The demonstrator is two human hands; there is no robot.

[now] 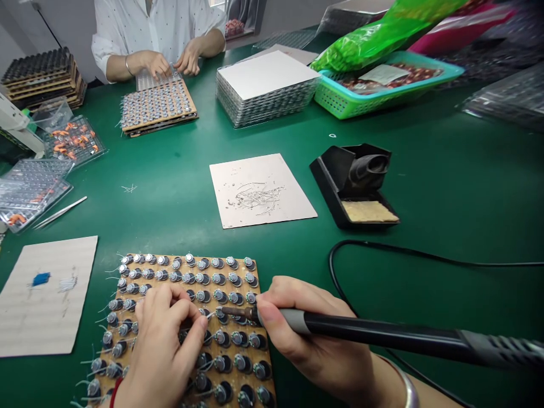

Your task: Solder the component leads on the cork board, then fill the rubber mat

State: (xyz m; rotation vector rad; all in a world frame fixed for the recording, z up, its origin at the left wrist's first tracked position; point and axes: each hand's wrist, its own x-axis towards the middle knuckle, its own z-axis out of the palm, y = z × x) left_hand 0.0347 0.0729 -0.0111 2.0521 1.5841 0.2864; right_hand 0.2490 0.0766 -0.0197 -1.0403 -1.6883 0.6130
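Note:
My right hand [314,334] grips a soldering iron [382,334] with a black handle and grey collar. Its tip points left and meets one of the small round grey components [221,338] that stand in rows on a brown board [250,371]. Over the board's left half, my left hand [168,340] pinches a thin pale wire [211,313] between thumb and forefinger, close to the iron's tip. Fine wires stick out from the components along the board's left edge. My left hand and wrist cover several components.
A soldering iron stand [352,184] with a sponge is at right, near the iron's black cord [335,272]. Wire scraps lie on a white card [293,209]; another card [42,328] and tweezers [62,212] are left. Across the table a person's hands [170,62] work on another board [159,107].

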